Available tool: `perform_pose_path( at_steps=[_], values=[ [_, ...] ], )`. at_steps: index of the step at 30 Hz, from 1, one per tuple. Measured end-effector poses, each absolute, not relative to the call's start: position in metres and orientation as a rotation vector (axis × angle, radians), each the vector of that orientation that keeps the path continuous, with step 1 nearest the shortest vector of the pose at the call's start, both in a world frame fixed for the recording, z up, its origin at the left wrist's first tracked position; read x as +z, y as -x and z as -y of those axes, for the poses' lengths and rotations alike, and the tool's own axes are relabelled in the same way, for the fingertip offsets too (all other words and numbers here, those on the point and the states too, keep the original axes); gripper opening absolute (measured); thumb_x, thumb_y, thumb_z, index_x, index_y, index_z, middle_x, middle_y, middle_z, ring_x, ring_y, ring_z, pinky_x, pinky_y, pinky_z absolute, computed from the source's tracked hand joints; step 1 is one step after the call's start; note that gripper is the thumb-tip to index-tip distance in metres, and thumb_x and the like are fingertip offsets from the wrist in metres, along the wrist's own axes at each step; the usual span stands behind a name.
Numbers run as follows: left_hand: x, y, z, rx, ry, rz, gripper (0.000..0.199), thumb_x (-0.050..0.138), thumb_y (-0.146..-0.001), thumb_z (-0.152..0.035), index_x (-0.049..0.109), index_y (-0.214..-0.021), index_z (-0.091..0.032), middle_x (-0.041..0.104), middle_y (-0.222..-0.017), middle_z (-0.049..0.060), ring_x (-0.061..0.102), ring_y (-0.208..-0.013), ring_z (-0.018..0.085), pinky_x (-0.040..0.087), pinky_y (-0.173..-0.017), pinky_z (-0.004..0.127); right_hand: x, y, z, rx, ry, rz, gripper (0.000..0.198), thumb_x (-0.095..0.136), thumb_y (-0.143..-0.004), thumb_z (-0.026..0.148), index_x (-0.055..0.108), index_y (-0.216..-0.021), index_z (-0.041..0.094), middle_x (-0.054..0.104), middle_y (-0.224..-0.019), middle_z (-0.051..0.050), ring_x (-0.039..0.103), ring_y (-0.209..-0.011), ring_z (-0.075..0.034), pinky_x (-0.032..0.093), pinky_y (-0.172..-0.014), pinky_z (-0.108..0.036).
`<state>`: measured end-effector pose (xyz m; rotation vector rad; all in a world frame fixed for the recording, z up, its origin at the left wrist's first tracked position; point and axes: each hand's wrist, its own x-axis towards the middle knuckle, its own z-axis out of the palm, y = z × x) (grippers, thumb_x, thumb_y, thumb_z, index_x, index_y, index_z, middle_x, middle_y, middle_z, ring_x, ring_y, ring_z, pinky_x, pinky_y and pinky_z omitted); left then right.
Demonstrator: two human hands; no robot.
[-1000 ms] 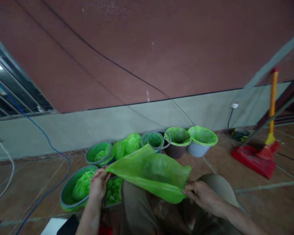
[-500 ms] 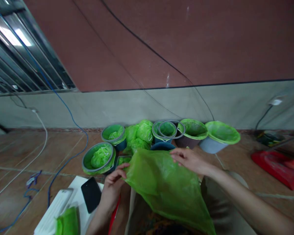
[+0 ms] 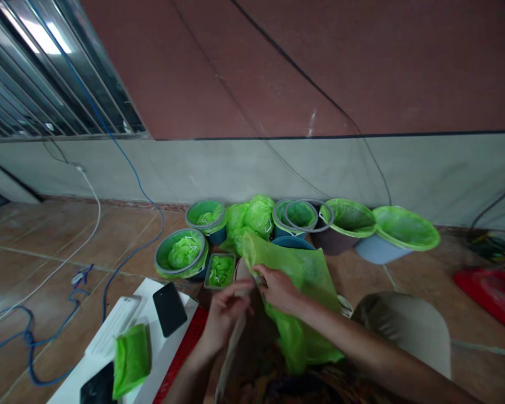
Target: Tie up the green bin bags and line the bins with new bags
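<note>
A thin translucent green plastic bag (image 3: 305,275) hangs in front of me over my lap. My right hand (image 3: 278,287) is closed on the bag's upper left edge, fingers pinched together. Just left of it is my left hand (image 3: 229,311), its fingers loosely bent and apart, slightly blurred, with nothing plainly in them. The bag's lower part drapes over a dark area with brownish scraps (image 3: 273,387), too dim to name.
Along the wall stand bins lined with green bags, such as a grey bin (image 3: 379,249) and a round bin (image 3: 180,252). Left are a white box (image 3: 151,294), a phone (image 3: 169,308) and a folded green bundle (image 3: 131,359). A blue cable (image 3: 126,261) crosses the floor.
My left hand has come off the bag's left corner. My right hand has moved left to that side and grips the edge. The bag hangs lower and more gathered; the view has shifted left.
</note>
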<state>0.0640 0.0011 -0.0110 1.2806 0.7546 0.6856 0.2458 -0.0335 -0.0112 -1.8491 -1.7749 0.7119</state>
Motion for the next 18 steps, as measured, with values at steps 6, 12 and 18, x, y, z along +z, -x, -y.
perform_pose_path(
  at_steps=[6, 12, 18],
  values=[
    [-0.026, -0.096, -0.127, 0.704, -0.933, -0.985, 0.036, 0.073, -0.075, -0.037, 0.068, -0.104, -0.015, 0.072, -0.102, 0.008, 0.066, -0.077, 0.016, 0.05, -0.067, 0.025, 0.015, -0.274, 0.077, 0.762, 1.631, 1.991, 0.036, 0.048, -0.089, 0.017, 0.064, -0.121, 0.021, 0.07, -0.114, -0.007, 0.065, -0.103, -0.021, 0.047, -0.091, -0.032],
    [-0.026, -0.115, -0.139, 0.482, -0.913, -0.749, 0.032, 0.079, -0.069, -0.03, 0.071, -0.093, -0.011, 0.074, -0.084, 0.009, 0.067, -0.073, 0.016, 0.05, -0.07, 0.026, 0.011, -0.302, 0.104, 0.757, 1.693, 1.947, 0.037, 0.047, -0.092, 0.019, 0.063, -0.125, 0.024, 0.069, -0.115, -0.007, 0.065, -0.104, -0.02, 0.048, -0.091, -0.031],
    [-0.019, -0.12, -0.127, 0.435, -0.992, -0.76, 0.042, 0.086, -0.062, -0.039, 0.073, -0.091, -0.011, 0.071, -0.075, 0.005, 0.065, -0.068, 0.013, 0.049, -0.072, 0.026, 0.002, -0.313, 0.109, 0.783, 1.747, 1.971, 0.04, 0.046, -0.092, 0.018, 0.062, -0.128, 0.024, 0.068, -0.118, -0.007, 0.066, -0.105, -0.021, 0.049, -0.092, -0.034]
  ],
)
